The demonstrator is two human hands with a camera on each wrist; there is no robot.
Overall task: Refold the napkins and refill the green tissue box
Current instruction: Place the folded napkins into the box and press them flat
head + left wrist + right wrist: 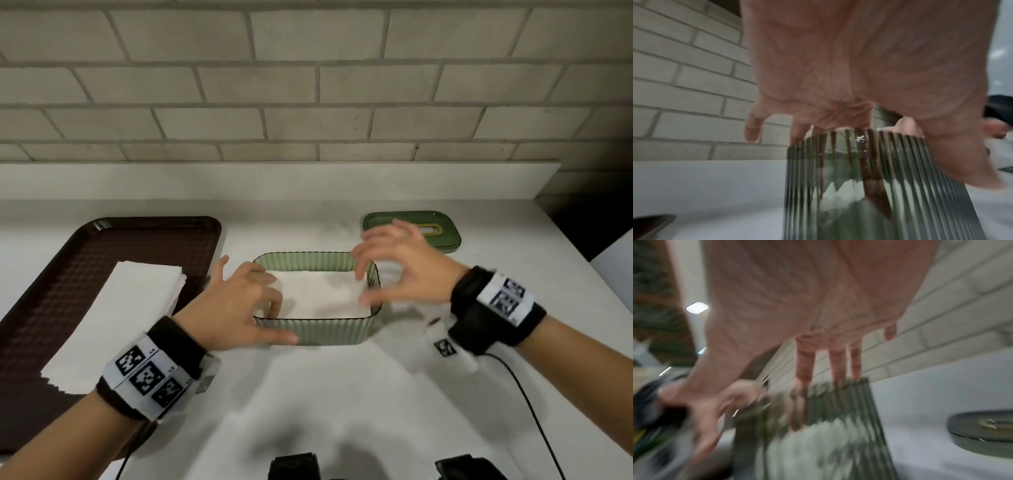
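The green ribbed tissue box point(318, 330) stands open in the middle of the white counter, with white napkins point(325, 294) lying flat inside. My left hand point(260, 308) is at the box's left end. Its fingers reach down inside onto the napkins, and the thumb lies along the outside of the front wall. Through the ribbed wall point(920, 186) in the left wrist view I see those fingers point(873, 178) pointing down. My right hand point(370, 286) hovers blurred over the right rim, fingers spread, holding nothing. The green lid point(442, 236) lies behind it.
A dark brown tray point(51, 291) at the left holds a stack of unfolded white napkins point(120, 322). A black cable point(527, 404) trails from my right wrist. Two black objects point(294, 466) sit at the near edge. The counter ends at the right, and a ledge and brick wall stand behind.
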